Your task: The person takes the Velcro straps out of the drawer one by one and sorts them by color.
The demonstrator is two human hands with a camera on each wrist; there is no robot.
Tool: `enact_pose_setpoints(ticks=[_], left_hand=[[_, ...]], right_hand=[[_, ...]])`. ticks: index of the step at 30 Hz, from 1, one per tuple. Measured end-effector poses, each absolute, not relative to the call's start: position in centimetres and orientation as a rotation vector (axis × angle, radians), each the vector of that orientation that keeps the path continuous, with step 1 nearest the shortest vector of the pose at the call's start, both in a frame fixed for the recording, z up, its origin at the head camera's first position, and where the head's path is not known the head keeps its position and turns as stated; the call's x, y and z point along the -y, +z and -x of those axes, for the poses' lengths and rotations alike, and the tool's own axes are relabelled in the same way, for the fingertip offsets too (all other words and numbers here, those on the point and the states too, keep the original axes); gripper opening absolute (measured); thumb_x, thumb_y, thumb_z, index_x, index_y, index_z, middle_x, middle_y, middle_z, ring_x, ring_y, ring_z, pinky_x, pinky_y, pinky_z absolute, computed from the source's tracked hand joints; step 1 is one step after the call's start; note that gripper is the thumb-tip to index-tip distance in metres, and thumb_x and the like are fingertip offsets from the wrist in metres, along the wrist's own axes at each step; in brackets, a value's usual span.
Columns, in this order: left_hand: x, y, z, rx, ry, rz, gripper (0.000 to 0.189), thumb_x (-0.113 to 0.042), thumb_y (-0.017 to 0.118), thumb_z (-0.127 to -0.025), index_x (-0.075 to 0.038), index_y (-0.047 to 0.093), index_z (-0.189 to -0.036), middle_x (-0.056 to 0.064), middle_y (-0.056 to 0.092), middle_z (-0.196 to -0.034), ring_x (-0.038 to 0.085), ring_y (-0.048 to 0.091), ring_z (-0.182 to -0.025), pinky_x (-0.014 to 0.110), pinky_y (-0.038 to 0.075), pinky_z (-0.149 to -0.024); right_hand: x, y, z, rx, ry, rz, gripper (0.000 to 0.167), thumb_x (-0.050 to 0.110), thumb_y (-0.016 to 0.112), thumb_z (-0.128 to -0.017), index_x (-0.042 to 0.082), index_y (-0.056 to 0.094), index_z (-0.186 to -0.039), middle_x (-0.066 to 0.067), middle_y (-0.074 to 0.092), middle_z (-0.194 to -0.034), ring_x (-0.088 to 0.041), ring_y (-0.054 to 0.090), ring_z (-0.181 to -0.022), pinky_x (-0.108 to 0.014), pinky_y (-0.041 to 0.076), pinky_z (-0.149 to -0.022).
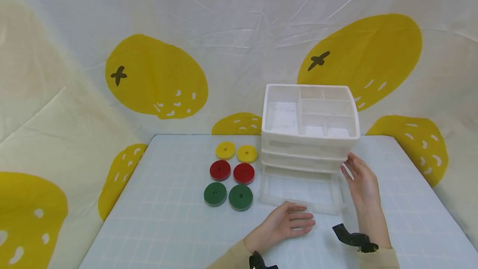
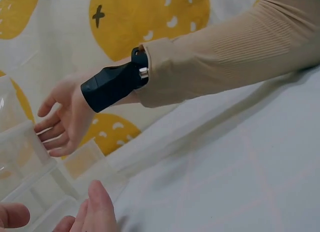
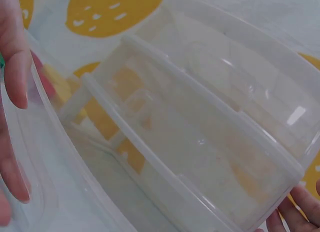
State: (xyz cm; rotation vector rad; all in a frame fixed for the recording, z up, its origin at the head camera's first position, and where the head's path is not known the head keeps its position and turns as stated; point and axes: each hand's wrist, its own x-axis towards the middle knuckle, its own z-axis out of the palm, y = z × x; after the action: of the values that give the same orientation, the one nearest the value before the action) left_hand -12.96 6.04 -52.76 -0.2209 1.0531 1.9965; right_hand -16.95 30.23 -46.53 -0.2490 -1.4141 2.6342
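A clear plastic drawer organizer (image 1: 310, 152), with a compartment tray on top, stands at the back right of the table. Its bottom drawer (image 1: 302, 190) is pulled out toward the front and looks vacant. In front of that drawer is my left hand (image 1: 281, 225), palm turned up and fingers extended, holding nothing. My right hand (image 1: 364, 184) rests its fingertips against the organizer's right side, its fingers only slightly bent. The left wrist view also shows the right hand (image 2: 62, 119) beside the drawers. Fingers of both hands frame the organizer (image 3: 200, 117) in the right wrist view.
Left of the organizer sit round discs in pairs: yellow discs (image 1: 225, 150) at the back, red discs (image 1: 244, 173) in the middle, green discs (image 1: 240, 197) nearest. A pale checked cloth (image 1: 149, 211) covers the table. Behind hangs a fruit-patterned curtain (image 1: 239, 53).
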Motion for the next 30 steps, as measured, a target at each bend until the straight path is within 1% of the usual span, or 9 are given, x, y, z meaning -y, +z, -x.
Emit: enact_pose_setpoints(ticks=[5, 12, 20, 25, 30], left_hand=[[-6.3, -52.6, 13.2, -1.08, 2.011, 0.189, 0.044, -0.03, 0.049, -0.096, -0.004, 0.055, -0.13, 0.017, 0.063, -0.127, 0.029, 0.063, -0.113, 0.048, 0.047, -0.102], [-6.7, -52.6, 13.8, -1.1, 2.035, 0.163, 0.043, -0.026, 0.048, -0.095, -0.001, 0.057, -0.128, 0.018, 0.063, -0.126, 0.029, 0.063, -0.113, 0.047, 0.047, -0.102], [-7.2, -52.5, 15.6, -1.113, 2.02, 0.152, 0.042, -0.026, 0.045, -0.096, 0.0, 0.057, -0.127, 0.018, 0.063, -0.126, 0.03, 0.062, -0.115, 0.048, 0.047, -0.102], [-7.4, -52.3, 16.5, -1.124, 2.028, 0.128, 0.043, -0.024, 0.043, -0.097, 0.003, 0.055, -0.127, 0.02, 0.062, -0.127, 0.031, 0.061, -0.117, 0.049, 0.045, -0.104], [-7.4, -52.3, 17.6, -1.136, 2.014, 0.117, 0.042, -0.026, 0.043, -0.098, 0.001, 0.056, -0.127, 0.018, 0.063, -0.127, 0.031, 0.061, -0.116, 0.048, 0.046, -0.103]], right_hand=[[-30.2, -46.4, 17.1, 1.424, 2.621, 0.262, 0.03, 0.027, 0.051, -0.099, 0.02, 0.061, -0.126, 0.012, 0.052, -0.129, -0.005, 0.047, -0.12, -0.036, 0.007, -0.124], [-30.2, -46.4, 16.9, 1.416, 2.623, 0.265, 0.031, 0.027, 0.052, -0.099, 0.02, 0.059, -0.128, 0.011, 0.051, -0.13, -0.005, 0.047, -0.121, -0.037, 0.007, -0.123], [-30.1, -46.4, 16.9, 1.44, 2.603, 0.3, 0.041, 0.03, 0.053, -0.098, 0.02, 0.051, -0.137, 0.012, 0.047, -0.134, -0.005, 0.045, -0.123, -0.036, 0.009, -0.123], [-30.2, -46.8, 16.8, 1.454, 2.598, 0.232, 0.037, 0.028, 0.05, -0.099, 0.018, 0.053, -0.134, 0.011, 0.048, -0.132, -0.006, 0.045, -0.122, -0.038, 0.007, -0.123], [-30.1, -46.8, 16.8, 1.484, 2.573, 0.214, 0.035, 0.028, 0.048, -0.1, 0.018, 0.055, -0.133, 0.01, 0.048, -0.132, -0.007, 0.045, -0.122, -0.041, 0.006, -0.123]])
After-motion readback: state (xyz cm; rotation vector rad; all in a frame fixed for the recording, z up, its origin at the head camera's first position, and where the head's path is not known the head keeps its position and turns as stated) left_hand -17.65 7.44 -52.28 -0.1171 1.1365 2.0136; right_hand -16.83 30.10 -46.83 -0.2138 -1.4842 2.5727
